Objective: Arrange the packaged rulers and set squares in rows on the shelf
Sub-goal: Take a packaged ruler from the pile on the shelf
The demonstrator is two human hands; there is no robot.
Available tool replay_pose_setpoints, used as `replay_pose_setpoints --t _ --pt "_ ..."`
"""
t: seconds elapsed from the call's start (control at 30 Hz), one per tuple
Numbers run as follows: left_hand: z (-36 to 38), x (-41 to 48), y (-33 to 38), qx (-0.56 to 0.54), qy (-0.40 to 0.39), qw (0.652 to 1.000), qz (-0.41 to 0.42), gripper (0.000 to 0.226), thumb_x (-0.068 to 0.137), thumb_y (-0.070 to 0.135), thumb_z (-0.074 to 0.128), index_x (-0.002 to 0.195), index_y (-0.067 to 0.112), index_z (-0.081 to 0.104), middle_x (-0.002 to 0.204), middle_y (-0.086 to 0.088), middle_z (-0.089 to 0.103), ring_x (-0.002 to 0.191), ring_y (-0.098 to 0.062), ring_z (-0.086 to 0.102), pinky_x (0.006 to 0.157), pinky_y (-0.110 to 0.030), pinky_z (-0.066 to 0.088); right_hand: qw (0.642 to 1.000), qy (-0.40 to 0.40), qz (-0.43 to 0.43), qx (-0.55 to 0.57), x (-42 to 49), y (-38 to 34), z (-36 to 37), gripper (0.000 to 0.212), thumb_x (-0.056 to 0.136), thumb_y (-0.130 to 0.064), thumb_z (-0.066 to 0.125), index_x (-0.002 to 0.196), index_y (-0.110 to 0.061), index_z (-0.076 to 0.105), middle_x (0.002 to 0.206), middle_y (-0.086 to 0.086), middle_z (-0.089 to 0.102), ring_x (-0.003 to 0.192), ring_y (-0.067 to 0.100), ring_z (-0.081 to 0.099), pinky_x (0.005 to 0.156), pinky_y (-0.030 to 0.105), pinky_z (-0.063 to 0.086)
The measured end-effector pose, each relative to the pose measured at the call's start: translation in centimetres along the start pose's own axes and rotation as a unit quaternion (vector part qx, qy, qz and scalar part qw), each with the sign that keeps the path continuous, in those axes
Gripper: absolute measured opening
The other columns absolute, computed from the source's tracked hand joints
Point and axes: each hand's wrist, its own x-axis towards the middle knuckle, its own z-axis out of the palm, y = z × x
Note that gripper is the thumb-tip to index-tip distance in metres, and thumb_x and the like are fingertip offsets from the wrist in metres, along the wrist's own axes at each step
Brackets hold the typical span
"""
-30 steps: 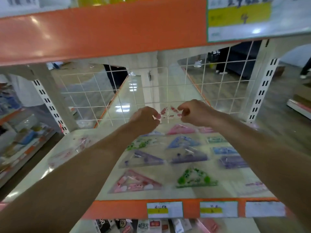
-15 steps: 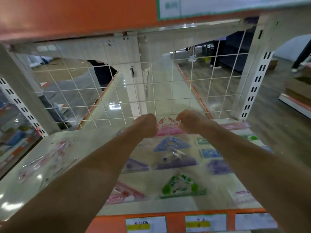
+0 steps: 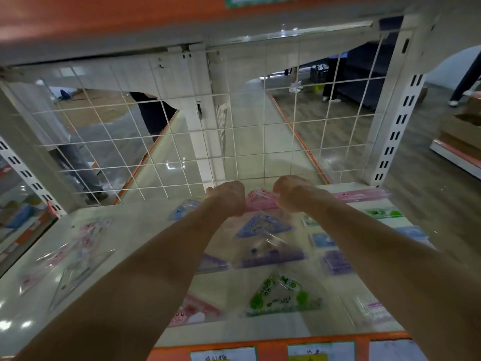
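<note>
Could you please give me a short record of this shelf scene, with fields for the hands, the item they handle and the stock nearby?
Item handled: pink set square pack, at the back of the shelf, close to the wire mesh
Grip, left: left hand holds its left end
Grip, right: right hand holds its right end
Resting on shelf: cannot tell
Column in front, back to front: blue set square, purple set square, green set square
Back right: pink ruler pack

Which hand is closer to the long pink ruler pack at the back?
Right. The right hand is just left of the ruler pack; the left hand is farther left, beyond the pink packet.
</note>
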Motion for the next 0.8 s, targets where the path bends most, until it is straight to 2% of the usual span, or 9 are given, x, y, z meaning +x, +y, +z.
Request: replay_pose_setpoints --t 0.17,0.23,0.3,0.4,0.57,0.63,0.73,0.8 --pt "0.2 0.2 0.0 -0.007 -0.017 1.0 0.002 0.036 0.086 0.048 0.062 0.074 0.017 0.048 0.087 -0.001 0.056 0.088 -0.022 0.052 0.094 -0.04 0.036 1.0 0.001 0.0 0.0 -0.2 -0.2 0.3 0.032 0.088 -0.018 0.054 0.119 -0.014 0.061 0.119 0.006 0.061 0.106 0.023 0.058 0.09 0.029 0.046" --pt "0.2 0.1 0.3 0.001 -0.024 1.0 0.002 0.032 0.087 0.044 0.063 0.079 0.016 0.05 0.091 -0.002 0.057 0.092 -0.022 0.054 0.098 -0.042 0.035 1.0 0.002 -0.002 -0.001 -0.3 -0.3 0.3 0.03 0.087 -0.019 0.055 0.117 -0.015 0.062 0.115 0.005 0.062 0.102 0.023 0.058 0.085 0.028 0.047" --pt "0.3 -0.1 0.7 0.014 -0.021 1.0 0.004 0.022 0.088 0.034 0.064 0.096 0.015 0.056 0.098 -0.002 0.059 0.102 -0.023 0.057 0.102 -0.044 0.033 1.0 0.0 -0.011 -0.018 -0.5 -0.5 0.2 0.025 0.088 -0.016 0.055 0.111 -0.013 0.062 0.108 0.006 0.061 0.092 0.022 0.055 0.076 0.027 0.044" --pt "0.4 -0.1 0.9 0.026 -0.005 1.0 0.007 0.018 0.088 0.029 0.064 0.093 0.018 0.051 0.096 -0.001 0.057 0.106 -0.023 0.057 0.104 -0.044 0.029 0.999 0.004 -0.018 -0.051 -0.7 -0.8 0.2 0.02 0.09 -0.012 0.055 0.109 -0.011 0.061 0.102 0.008 0.06 0.086 0.022 0.053 0.073 0.027 0.041" --pt "0.3 -0.1 0.9 0.038 -0.004 0.999 0.006 0.022 0.089 0.032 0.064 0.091 0.018 0.047 0.109 -0.003 0.061 0.109 -0.024 0.055 0.105 -0.044 0.027 0.997 0.008 -0.028 -0.068 -1.0 -1.0 -0.1 0.023 0.091 -0.011 0.054 0.114 -0.011 0.058 0.11 0.008 0.06 0.09 0.021 0.053 0.075 0.028 0.041" --pt "-0.2 -0.2 0.5 0.043 0.0 0.999 0.01 0.022 0.088 0.034 0.064 0.093 0.018 0.049 0.111 -0.003 0.061 0.11 -0.024 0.056 0.104 -0.044 0.028 0.996 0.017 -0.043 -0.07 -1.1 -1.0 -0.6 0.03 0.091 -0.014 0.054 0.121 -0.012 0.056 0.117 0.008 0.058 0.102 0.022 0.054 0.081 0.03 0.042" --pt "-1.2 -0.7 -1.0 0.065 0.02 0.998 0.017 0.021 0.088 0.022 0.06 0.107 0.013 0.055 0.117 -0.005 0.06 0.113 -0.025 0.056 0.105 -0.047 0.029 0.993 0.041 -0.076 -0.085 -1.4 -1.6 -1.6 0.038 0.092 -0.016 0.052 0.13 -0.014 0.052 0.128 0.007 0.054 0.116 0.024 0.051 0.094 0.034 0.042" --pt "-2.0 -1.4 -2.3 0.062 0.037 0.997 0.018 0.014 0.088 0.017 0.056 0.101 0.015 0.053 0.112 -0.004 0.06 0.11 -0.025 0.057 0.104 -0.048 0.031 0.99 0.053 -0.093 -0.094 -1.8 -2.4 -2.3 0.038 0.093 -0.018 0.053 0.131 -0.013 0.052 0.128 0.008 0.054 0.118 0.025 0.051 0.096 0.035 0.042"
